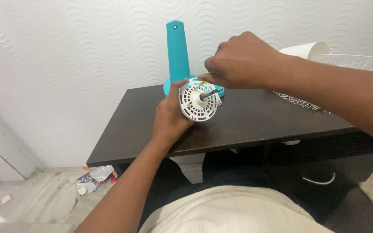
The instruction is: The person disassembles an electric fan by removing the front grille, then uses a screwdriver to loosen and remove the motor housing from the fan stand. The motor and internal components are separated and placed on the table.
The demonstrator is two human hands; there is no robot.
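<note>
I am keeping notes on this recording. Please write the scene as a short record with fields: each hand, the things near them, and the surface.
left hand: holds a white slotted round fan part with a metal shaft
right hand: fingers at the top edge of the fan part
behind: teal fan stand, upright
right side: white wire fan guard
surface: dark table
floor: scraps of wrapper

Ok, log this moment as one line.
left hand: holds white slotted fan motor housing | right hand: grip at housing's top edge | metal shaft exposed | teal stand behind on dark table
</note>
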